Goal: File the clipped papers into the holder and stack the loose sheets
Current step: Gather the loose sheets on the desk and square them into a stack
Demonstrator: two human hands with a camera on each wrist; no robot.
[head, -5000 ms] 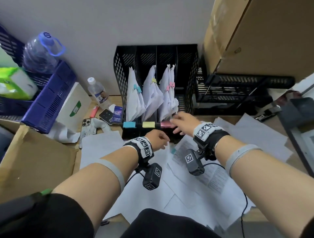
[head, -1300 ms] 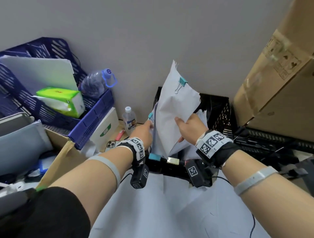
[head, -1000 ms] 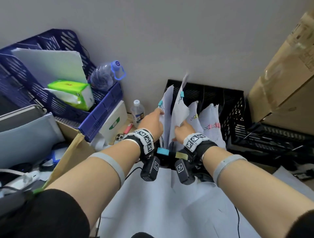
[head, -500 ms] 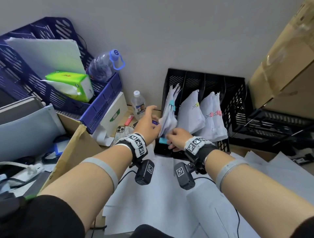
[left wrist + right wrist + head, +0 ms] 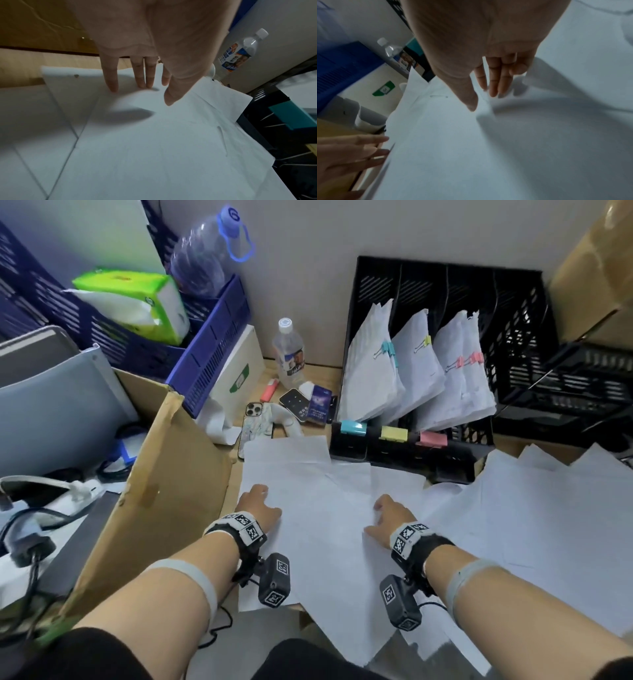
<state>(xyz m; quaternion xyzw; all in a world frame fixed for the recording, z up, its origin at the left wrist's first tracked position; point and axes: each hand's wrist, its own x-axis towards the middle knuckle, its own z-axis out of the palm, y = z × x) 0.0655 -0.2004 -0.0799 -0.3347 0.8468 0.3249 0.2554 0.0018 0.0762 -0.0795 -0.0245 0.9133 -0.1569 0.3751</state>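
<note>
- My left hand point(image 5: 257, 507) lay with fingers point(image 5: 111, 75) straight and spread on the left edge of the loose sheets point(image 5: 322, 508), gripping nothing.
- My right hand point(image 5: 388, 517) rested on the same sheets, fingers straight and close together, thumb tip at a raised crease.
- The clipped papers point(image 5: 411, 371) stood in the black holder point(image 5: 513, 313), just behind the sheets.
- A small water bottle point(image 5: 290, 350) stood left of the holder.

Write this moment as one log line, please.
clipped papers: in holder | left hand, right hand: flat on loose sheets
</note>
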